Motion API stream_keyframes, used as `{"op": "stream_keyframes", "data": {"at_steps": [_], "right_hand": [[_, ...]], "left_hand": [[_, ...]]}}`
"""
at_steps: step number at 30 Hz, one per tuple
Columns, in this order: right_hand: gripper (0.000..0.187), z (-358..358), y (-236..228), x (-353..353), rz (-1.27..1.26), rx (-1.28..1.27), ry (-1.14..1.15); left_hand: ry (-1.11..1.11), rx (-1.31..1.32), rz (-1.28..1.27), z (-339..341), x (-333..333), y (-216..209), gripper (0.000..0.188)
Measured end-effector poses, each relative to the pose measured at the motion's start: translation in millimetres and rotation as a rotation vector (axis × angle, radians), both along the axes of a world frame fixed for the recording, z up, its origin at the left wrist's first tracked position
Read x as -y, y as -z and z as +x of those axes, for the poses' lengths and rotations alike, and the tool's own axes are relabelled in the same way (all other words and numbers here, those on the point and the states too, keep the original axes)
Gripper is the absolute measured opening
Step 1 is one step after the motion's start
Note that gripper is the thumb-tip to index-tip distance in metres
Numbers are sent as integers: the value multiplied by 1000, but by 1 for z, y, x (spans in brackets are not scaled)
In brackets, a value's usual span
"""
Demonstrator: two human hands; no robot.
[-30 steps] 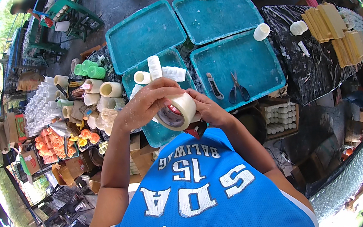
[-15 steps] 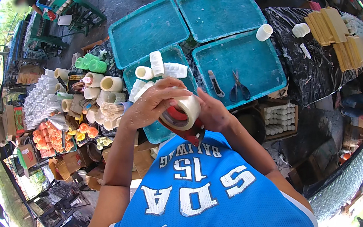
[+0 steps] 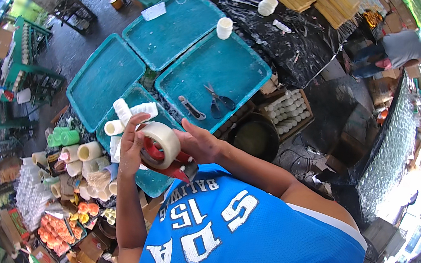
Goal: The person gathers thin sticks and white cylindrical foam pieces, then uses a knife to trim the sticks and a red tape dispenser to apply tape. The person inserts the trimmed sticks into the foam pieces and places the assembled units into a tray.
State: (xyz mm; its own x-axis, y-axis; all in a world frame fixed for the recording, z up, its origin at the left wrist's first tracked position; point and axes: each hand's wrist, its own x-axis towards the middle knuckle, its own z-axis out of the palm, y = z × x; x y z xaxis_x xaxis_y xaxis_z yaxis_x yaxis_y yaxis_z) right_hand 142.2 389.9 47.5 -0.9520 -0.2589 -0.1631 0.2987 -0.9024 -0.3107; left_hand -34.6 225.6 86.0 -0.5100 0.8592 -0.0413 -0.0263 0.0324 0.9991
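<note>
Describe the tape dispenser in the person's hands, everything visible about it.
The tape dispenser is a hand-held packing type: a red frame, plastic by the look, carrying a thick roll of pale, glossy tape. It is held above the teal trays, tilted, its red end pointing toward the blue shirt. The left hand grips the roll's left side, fingers curled over it; the right hand holds the right side. Its underside is hidden.

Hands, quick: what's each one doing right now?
Left hand: closed on the tape roll.
Right hand: gripping the red tape dispenser.
</note>
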Motion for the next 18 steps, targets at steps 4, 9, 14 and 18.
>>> {"op": "stream_keyframes", "data": {"at_steps": [4, 9, 14, 18], "right_hand": [[66, 14, 4, -15, 254, 43, 33], [51, 35, 11, -41, 249, 178, 367], [40, 60, 55, -162, 539, 369, 929], [36, 102, 146, -334, 1386, 543, 1240]], "left_hand": [[-88, 226, 10, 4, -18, 25, 47], [-138, -6, -114, 14, -47, 40, 54], [-246, 194, -196, 16, 14, 103, 39], [-213, 293, -674, 56, 121, 173, 28]]}}
